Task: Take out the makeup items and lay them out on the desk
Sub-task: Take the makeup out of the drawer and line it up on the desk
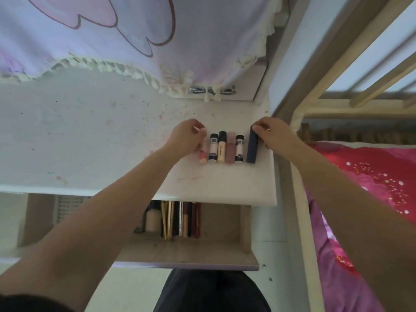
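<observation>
White and a little stained, the bench (94,140) has a flat matte top with pink spots and small dark dots. Six makeup tubes lie on it in a neat row near its right edge, side by side, all pointing away from the person. From the left: a pale pink tube (203,152), a white tube (213,148) with a black cap and dark print, a cream tube (221,147) with a black cap, a dusty rose tube (230,148), a second white tube (239,149) with dark print, and a navy tube (252,147), longer and thicker than the others and matte.

The left hand (184,137) has its fingers curled around the pale pink tube and pinches it at both ends. The right hand (273,136) grips the navy tube, fingers bent over its far end and thumb near its side. A thin ring (267,129) shows on one finger.

Below the bench edge a wooden drawer (225,246) stands open. Inside, at the left, thin pencils (180,219) in gold, brown and red lie close together next to a beige bottle (153,219).

A lilac cloth (202,41) with a cream fringe hangs over the far side of the bench. To the right is a bed with a shiny pink cover (371,176).
</observation>
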Available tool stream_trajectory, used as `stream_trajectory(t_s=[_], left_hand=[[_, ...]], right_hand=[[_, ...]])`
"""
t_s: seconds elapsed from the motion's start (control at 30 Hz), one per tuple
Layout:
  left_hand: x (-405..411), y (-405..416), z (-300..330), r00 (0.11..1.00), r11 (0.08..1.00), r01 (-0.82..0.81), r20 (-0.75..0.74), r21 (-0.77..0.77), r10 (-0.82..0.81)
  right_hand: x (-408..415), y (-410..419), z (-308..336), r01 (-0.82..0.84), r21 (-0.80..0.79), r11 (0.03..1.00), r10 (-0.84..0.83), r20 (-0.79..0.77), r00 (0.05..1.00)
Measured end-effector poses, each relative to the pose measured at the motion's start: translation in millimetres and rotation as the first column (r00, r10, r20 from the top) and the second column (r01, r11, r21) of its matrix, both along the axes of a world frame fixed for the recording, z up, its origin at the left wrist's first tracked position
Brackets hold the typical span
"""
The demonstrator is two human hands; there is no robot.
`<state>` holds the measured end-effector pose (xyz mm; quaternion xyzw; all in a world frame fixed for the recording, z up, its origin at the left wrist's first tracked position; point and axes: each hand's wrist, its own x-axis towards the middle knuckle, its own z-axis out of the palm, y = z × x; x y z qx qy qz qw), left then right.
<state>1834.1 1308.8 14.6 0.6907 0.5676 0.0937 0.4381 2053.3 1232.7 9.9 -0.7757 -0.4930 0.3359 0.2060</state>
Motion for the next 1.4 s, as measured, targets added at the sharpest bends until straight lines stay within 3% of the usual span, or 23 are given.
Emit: stream_trajectory(t_s=[0.17,0.27,0.33,0.43,0.5,0.57,0.67,0.83,1.1,1.27,1.4], left_hand=[[13.2,-9.0,-7.3,1.0,0.999,0.015,0.0,0.038,-0.015],[4.3,-14.4,-2.7,1.0,0.999,0.006,0.002,0.042,-0.007],[-15.7,-28.6,3.2,1.0,0.993,-0.017,0.027,0.113,0.014],[-62.4,-85.0,1.8,0.985,0.984,-0.079,0.166,0.159,0.052],[-92.0,-133.5,-13.0,0.992,0.995,-0.015,0.124,0.095,0.003],[-109.9,-167.9,-40.3,0.995,0.995,0.101,-0.021,0.005,-0.101],[-109.6,-178.1,-79.7,0.971,0.986,0.14,-0.184,-0.092,-0.155],[-82.2,-157.0,-119.7,0.922,0.989,0.144,-0.358,-0.042,-0.149],[-65.1,-152.8,-132.2,0.764,0.948,0.309,-0.614,0.077,-0.199],[-64.0,-159.6,-128.9,0.862,0.988,0.153,-0.484,-0.037,-0.152],[-83.5,-162.1,-103.5,0.943,0.983,0.15,-0.283,-0.108,-0.175]], right_hand=[[-9.6,-4.3,-10.1,0.003,0.106,0.994,-0.009,0.063,0.998],[-13.7,-15.3,-4.9,0.082,0.123,0.989,-0.094,0.088,0.992],[-25.5,-36.9,5.3,0.138,0.232,0.963,-0.167,0.109,0.98],[-67.1,-93.1,10.7,-0.01,0.425,0.905,-0.028,0.083,0.996],[-106.0,-129.9,-3.4,-0.174,0.263,0.949,0.185,-0.017,0.983],[-140.0,-150.1,-30.5,-0.318,-0.006,0.948,0.316,-0.07,0.946],[-170.6,-150.8,-74.0,-0.319,-0.277,0.906,0.308,-0.082,0.948],[-198.1,-125.8,-114.2,-0.159,-0.341,0.926,0.142,-0.077,0.987],[-201.0,-125.2,-125.1,-0.116,-0.376,0.919,0.177,0.133,0.975],[-181.0,-131.5,-109.1,-0.112,-0.366,0.924,0.178,0.151,0.972],[-161.9,-137.4,-73.9,-0.259,-0.404,0.877,0.321,0.091,0.943]])
